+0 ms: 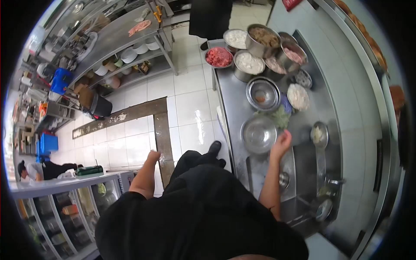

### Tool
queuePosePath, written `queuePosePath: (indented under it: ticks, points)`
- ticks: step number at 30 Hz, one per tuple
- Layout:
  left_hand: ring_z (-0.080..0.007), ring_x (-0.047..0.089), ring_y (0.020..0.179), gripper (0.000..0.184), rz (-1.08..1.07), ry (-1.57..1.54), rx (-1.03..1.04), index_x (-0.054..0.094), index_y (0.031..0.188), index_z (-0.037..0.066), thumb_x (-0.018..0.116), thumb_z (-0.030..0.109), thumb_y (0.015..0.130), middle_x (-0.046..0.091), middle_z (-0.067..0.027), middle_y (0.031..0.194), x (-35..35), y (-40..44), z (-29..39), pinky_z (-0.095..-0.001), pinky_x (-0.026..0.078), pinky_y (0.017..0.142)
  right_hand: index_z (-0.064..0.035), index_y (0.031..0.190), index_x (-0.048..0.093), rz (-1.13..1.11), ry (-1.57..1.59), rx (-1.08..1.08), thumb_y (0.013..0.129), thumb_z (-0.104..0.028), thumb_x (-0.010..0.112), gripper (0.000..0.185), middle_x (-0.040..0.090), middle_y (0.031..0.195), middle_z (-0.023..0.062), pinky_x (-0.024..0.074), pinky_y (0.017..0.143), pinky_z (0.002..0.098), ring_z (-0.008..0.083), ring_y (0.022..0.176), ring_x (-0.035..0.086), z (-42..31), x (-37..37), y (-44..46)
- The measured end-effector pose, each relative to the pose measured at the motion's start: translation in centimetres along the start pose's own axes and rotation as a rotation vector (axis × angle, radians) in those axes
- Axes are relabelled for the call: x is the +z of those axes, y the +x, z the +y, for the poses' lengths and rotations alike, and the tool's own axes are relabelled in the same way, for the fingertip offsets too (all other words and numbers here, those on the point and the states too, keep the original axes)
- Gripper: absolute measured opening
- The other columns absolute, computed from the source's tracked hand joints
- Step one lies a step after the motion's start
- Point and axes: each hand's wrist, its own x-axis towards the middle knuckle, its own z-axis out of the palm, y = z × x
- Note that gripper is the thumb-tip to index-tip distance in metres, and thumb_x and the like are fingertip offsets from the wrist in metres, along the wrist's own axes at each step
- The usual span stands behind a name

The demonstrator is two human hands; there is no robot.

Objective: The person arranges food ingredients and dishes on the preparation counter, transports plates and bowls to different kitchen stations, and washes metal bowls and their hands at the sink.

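Note:
Over the steel counter, my right hand [282,141] is beside the rim of a wide metal bowl [255,135]. Its fingers look curled in, and I cannot make out anything inside them. Green leaves [281,118] lie just beyond that hand, beside a purple item [286,104]. A nested pair of metal bowls [261,96] has something small and brown in the inner one. Pale shredded food [298,97] is heaped to their right. My left hand [154,156] hangs over the floor, away from the counter, its fingers too foreshortened to read.
Metal pots [248,63] and a bowl of red meat [219,57] crowd the counter's far end. A ladle [319,138] lies by the wall, near the sink [288,173]. A person in dark clothing [210,19] stands beyond. A grated drain [163,143] crosses the tiled floor.

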Motion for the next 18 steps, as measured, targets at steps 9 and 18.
queuePosePath:
  ticks: [9,18]
  points:
    - [-0.0240,0.060,0.068,0.029,-0.471,-0.125,-0.102,0.064,0.096,0.003,0.059,0.030,0.086,0.062,-0.0126,0.080,4.1,-8.1,-13.3,-0.0425,0.050,0.060,-0.0086,0.112,0.061,-0.575,0.037,-0.199,0.088,-0.012,0.058,0.025,0.068,0.099,0.0124,0.0532,0.073,0.0419,0.0327,0.085,0.067,-13.1,9.9,-9.5]
    - [-0.0187,0.056,0.070,0.030,-0.312,-0.770,-0.242,0.062,0.112,0.008,0.060,0.029,0.090,0.057,-0.0058,0.088,1.2,-5.3,-21.8,-0.0383,0.049,0.061,-0.0113,0.125,0.057,-1.396,-0.137,-0.389,0.095,-0.023,0.051,0.032,0.064,0.110,0.0120,0.0507,0.085,0.0449,0.0317,0.103,0.062,-18.3,22.9,-24.0]
